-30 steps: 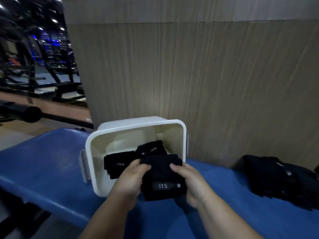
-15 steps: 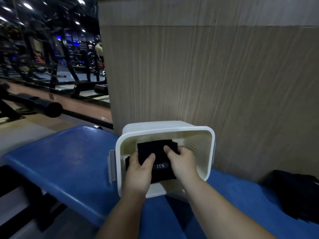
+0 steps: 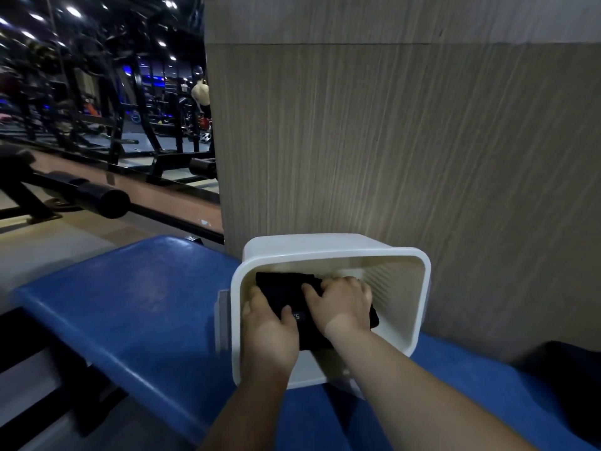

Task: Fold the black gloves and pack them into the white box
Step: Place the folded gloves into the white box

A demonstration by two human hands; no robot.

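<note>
Left hand (image 3: 270,323) and right hand (image 3: 341,304) both grip the folded black glove (image 3: 283,291) inside the white box (image 3: 398,288); it extends toward 11 o'clock.

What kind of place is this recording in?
Most likely a gym: dark weight racks fill the background, a padded roller bar sits nearby, and the white box rests on a blue padded bench.

1 white box (image 3: 328,252), 1 glove bundle (image 3: 279,291), 1 left hand (image 3: 270,333), 1 right hand (image 3: 341,304).
</note>
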